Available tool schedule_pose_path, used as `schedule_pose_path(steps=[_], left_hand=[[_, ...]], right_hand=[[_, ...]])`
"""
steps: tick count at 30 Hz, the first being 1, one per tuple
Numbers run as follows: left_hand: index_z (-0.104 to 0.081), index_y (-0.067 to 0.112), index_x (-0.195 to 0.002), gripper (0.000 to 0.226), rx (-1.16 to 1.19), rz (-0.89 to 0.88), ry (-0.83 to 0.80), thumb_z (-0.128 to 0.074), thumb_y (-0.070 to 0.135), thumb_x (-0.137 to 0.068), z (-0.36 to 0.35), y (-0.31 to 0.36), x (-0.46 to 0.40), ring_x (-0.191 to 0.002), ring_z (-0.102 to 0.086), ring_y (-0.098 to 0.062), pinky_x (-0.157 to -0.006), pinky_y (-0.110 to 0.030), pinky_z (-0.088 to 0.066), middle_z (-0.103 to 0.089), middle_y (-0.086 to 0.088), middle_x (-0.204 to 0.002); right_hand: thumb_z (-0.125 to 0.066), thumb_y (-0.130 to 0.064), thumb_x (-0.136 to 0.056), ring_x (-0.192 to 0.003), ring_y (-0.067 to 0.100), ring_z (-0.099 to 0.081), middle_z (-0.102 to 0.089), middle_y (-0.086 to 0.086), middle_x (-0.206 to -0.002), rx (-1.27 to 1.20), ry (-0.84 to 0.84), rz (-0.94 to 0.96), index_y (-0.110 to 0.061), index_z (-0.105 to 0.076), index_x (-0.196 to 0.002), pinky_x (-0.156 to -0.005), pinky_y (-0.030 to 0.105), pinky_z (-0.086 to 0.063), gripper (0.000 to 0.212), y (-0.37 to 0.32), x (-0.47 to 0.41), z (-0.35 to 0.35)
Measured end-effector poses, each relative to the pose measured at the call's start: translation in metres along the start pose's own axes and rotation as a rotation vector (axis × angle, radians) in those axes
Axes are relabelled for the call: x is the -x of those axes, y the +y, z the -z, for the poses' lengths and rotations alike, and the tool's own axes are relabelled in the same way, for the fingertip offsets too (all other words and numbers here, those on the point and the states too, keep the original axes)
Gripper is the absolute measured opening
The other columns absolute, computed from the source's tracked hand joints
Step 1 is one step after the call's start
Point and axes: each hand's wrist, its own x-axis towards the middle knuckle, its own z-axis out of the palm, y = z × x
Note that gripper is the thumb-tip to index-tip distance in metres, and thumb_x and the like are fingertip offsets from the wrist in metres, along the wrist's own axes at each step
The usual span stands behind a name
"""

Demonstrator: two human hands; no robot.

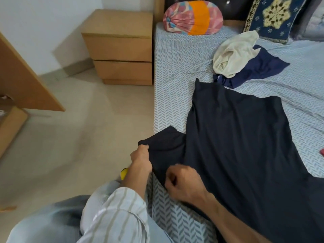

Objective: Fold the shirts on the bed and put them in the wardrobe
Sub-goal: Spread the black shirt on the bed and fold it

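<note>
Dark shirt (236, 137) on bed (175, 67), sleeve pinched by both hands' fingers (144, 147)

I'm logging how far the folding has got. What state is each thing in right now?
dark shirt: spread flat on the bed, not yet folded
left hand: pinches the dark shirt's sleeve end
right hand: grips the dark shirt by the sleeve's base
cream shirt: crumpled, lying on the blue shirt
blue shirt: unfolded, partly under the cream shirt
bedside cabinet: both drawers closed
</note>
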Motion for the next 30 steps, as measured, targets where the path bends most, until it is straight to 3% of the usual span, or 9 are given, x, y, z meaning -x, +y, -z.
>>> schedule_pose_path(steps=[4,7,10,14,17,19,23,26,30], left_hand=[[-0.064,0.003,-0.101,0.034,0.040,0.032,-0.041,-0.076,0.007,-0.069,0.004,0.004,0.004,-0.089,-0.069,-0.039,-0.082,-0.055,-0.058,-0.070,-0.019,-0.099],[-0.066,0.003,-0.098,0.030,0.073,0.039,-0.068,-0.078,0.004,-0.070,0.005,0.006,-0.001,-0.088,-0.070,-0.038,-0.084,-0.052,-0.058,-0.072,-0.020,-0.098],[-0.066,0.002,-0.095,0.023,0.139,0.032,-0.053,-0.076,0.003,-0.074,0.006,0.008,-0.008,-0.087,-0.069,-0.036,-0.085,-0.050,-0.058,-0.071,-0.019,-0.094],[-0.067,0.001,-0.088,0.010,0.167,-0.024,0.032,-0.072,-0.002,-0.081,0.008,0.010,-0.014,-0.089,-0.067,-0.032,-0.083,-0.040,-0.057,-0.070,-0.019,-0.098],[-0.067,-0.003,-0.104,0.019,0.099,-0.131,0.097,-0.069,-0.001,-0.085,0.012,0.011,-0.019,-0.092,-0.066,-0.029,-0.068,-0.026,-0.055,-0.069,-0.015,-0.102],[-0.065,0.001,-0.096,0.005,0.019,-0.150,0.123,-0.062,0.001,-0.092,0.013,0.012,-0.018,-0.091,-0.062,-0.026,-0.056,-0.019,-0.049,-0.063,-0.012,-0.095],[-0.065,0.004,-0.087,0.010,-0.098,-0.153,0.133,-0.064,-0.005,-0.086,0.009,0.004,-0.017,-0.095,-0.066,-0.032,-0.084,-0.035,-0.056,-0.067,-0.017,-0.101],[-0.062,0.012,-0.108,0.031,-0.422,-0.210,0.099,-0.070,0.009,-0.078,-0.006,-0.004,-0.009,-0.104,-0.061,-0.034,-0.093,-0.046,-0.054,-0.063,-0.014,-0.118],[-0.044,0.022,-0.136,0.058,-1.010,-0.633,0.185,-0.061,0.012,-0.082,-0.032,-0.007,0.009,-0.138,-0.030,-0.031,-0.110,-0.048,-0.029,-0.032,-0.009,-0.148]], right_hand=[[-0.058,-0.037,-0.088,-0.087,0.018,-0.064,-0.066,-0.005,-0.096,-0.006,0.181,-0.110,-0.024,-0.064,-0.098,-0.077,0.033,-0.053,0.018,0.014,-0.075,0.025],[-0.062,-0.038,-0.091,-0.094,0.021,-0.060,-0.059,-0.001,-0.108,0.056,0.067,-0.294,-0.017,-0.059,-0.111,-0.075,0.035,-0.051,0.029,0.027,-0.135,0.045],[-0.067,-0.036,-0.086,-0.085,0.019,-0.059,-0.059,-0.001,-0.101,0.115,-0.096,-0.446,-0.016,-0.057,-0.097,-0.063,0.033,-0.049,0.024,0.035,-0.174,0.050],[-0.056,-0.017,-0.091,-0.084,0.014,-0.065,-0.071,-0.005,-0.091,0.001,-0.114,-0.303,-0.017,-0.067,-0.081,-0.078,0.034,-0.059,0.015,0.030,-0.201,0.053],[-0.054,-0.011,-0.094,-0.091,0.007,-0.063,-0.068,-0.014,-0.093,-0.131,-0.051,-0.238,-0.022,-0.069,-0.087,-0.086,0.027,-0.054,0.020,0.027,-0.200,0.048],[-0.052,-0.008,-0.094,-0.093,0.007,-0.063,-0.068,-0.014,-0.094,-0.133,-0.045,-0.232,-0.023,-0.068,-0.088,-0.086,0.027,-0.054,0.023,0.030,-0.196,0.037],[-0.052,-0.004,-0.092,-0.092,0.007,-0.063,-0.069,-0.012,-0.093,-0.125,0.012,-0.181,-0.020,-0.069,-0.089,-0.086,0.028,-0.054,0.023,0.034,-0.194,0.025],[-0.054,-0.005,-0.092,-0.090,0.007,-0.063,-0.070,-0.010,-0.094,-0.177,0.051,-0.156,-0.017,-0.069,-0.096,-0.083,0.024,-0.052,0.020,0.044,-0.193,0.030],[-0.059,-0.009,-0.092,-0.085,0.006,-0.060,-0.068,-0.006,-0.098,-0.155,0.224,-0.171,-0.017,-0.069,-0.102,-0.077,0.023,-0.052,0.016,0.073,-0.193,0.044]])
